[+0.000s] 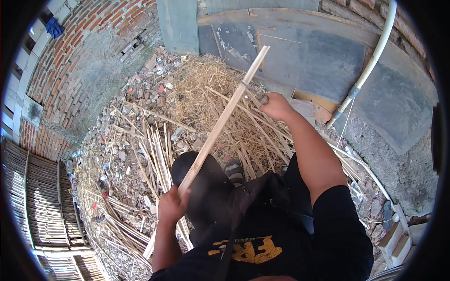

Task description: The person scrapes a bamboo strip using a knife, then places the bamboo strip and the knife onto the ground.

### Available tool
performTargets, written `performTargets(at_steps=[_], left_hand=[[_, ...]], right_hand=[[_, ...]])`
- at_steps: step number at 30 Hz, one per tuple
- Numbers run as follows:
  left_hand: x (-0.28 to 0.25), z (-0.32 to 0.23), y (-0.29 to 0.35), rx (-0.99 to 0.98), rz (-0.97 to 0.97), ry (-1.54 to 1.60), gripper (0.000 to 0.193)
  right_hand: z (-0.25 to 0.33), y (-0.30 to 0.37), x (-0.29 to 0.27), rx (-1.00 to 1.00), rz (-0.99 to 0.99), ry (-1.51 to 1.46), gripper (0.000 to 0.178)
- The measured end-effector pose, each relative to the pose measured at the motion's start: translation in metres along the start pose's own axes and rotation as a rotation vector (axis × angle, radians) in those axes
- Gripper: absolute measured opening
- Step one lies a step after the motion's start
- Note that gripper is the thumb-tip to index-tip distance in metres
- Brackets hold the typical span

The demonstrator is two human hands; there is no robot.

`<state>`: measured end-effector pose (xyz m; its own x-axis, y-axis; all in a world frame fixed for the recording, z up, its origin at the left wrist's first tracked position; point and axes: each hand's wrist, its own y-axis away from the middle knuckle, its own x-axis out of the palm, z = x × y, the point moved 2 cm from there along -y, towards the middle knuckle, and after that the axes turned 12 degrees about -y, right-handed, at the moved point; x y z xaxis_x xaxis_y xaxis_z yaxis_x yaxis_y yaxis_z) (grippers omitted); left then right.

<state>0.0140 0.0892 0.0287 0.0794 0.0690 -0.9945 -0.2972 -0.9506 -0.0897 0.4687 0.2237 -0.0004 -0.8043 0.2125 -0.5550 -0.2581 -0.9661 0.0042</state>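
A long pale split bamboo strip slants across my body, its far end up and to the right. My left hand is closed around its lower part, above my thigh. My right hand grips the dark handle of a knife. Its blade lies across the strip near the far end, and where it meets the strip is too small to make out clearly. Beyond my feet spreads a heap of straw-coloured shavings.
Loose bamboo strips lie on the rubble to my left. A brick wall stands at the back left, with a slatted bamboo panel below it. Grey boards and a white pipe stand at the right.
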Motion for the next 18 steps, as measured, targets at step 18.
performTargets(at_steps=[18], left_hand=[[-0.004,0.002,-0.002,-0.039,0.009,0.011,0.048]], right_hand=[[-0.009,-0.008,0.008,0.069,0.073,-0.009,0.046]])
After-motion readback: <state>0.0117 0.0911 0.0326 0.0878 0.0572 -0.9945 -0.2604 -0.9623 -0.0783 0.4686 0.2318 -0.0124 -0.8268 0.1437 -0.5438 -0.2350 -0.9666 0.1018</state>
